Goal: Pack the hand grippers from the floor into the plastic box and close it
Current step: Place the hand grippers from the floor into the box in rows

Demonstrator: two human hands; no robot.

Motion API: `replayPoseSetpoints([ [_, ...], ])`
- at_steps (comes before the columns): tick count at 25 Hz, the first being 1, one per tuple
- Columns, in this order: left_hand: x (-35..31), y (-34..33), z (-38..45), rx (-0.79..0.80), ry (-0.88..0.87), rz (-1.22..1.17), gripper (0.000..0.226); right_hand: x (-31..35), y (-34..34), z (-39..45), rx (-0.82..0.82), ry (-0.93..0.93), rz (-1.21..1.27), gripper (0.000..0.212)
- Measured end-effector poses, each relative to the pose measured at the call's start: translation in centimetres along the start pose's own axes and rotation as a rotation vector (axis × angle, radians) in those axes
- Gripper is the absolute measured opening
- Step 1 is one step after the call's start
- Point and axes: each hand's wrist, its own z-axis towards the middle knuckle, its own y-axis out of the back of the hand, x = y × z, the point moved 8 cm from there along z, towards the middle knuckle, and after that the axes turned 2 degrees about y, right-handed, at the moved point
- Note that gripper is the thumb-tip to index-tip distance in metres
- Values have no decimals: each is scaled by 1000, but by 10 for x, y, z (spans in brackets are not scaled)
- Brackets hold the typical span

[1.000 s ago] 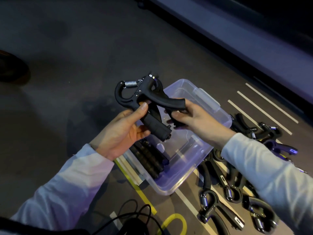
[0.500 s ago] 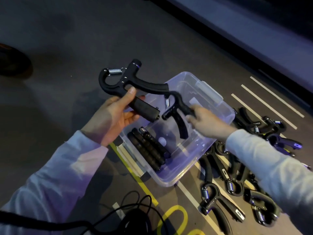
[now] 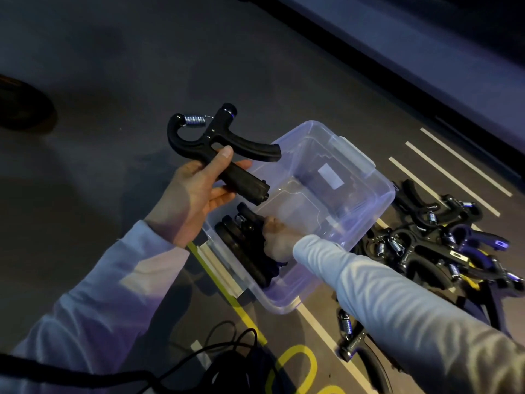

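Note:
A clear plastic box (image 3: 366, 211) stands open on the dark floor. My left hand (image 3: 196, 200) holds a black hand gripper (image 3: 216, 155) with a steel spring just above the box's left rim. My right hand (image 3: 277, 237) is down inside the box, closed on a second black hand gripper (image 3: 252, 223) that lies against the ones stacked along the box's left wall (image 3: 238, 245). A pile of several more hand grippers (image 3: 431, 243) lies on the floor right of the box.
Black cables (image 3: 227, 348) run over the floor in front of the box, by yellow floor markings (image 3: 295, 362). White painted lines (image 3: 443, 172) cross the floor at the right. A dark object (image 3: 22, 106) sits at the far left. A raised ledge (image 3: 426, 52) runs along the back.
My right hand has gone down into the box with its hand gripper, from above the box to the stack at the left wall. My left hand still holds its gripper up.

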Motion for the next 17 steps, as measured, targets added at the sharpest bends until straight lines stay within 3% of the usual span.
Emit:
replayPoseSetpoints([
  [4, -1, 1, -1, 7, -2, -9, 19, -3, 4, -2, -25, 45, 89, 56],
  [7, -1, -1, -1, 10, -5, -1, 19, -4, 11, -7, -46, 95, 119, 46],
  [13, -2, 0, -3, 20, -1, -29, 19, -23, 37, -2, -190, 25, 123, 30],
  [16, -4, 1, -3, 16, -6, -52, 16, -48, 54, 5, -195, 20, 458, 15],
  [17, -4, 1, -3, 12, -8, -56, 16, -56, 56, 4, -172, 1, 622, 19],
])
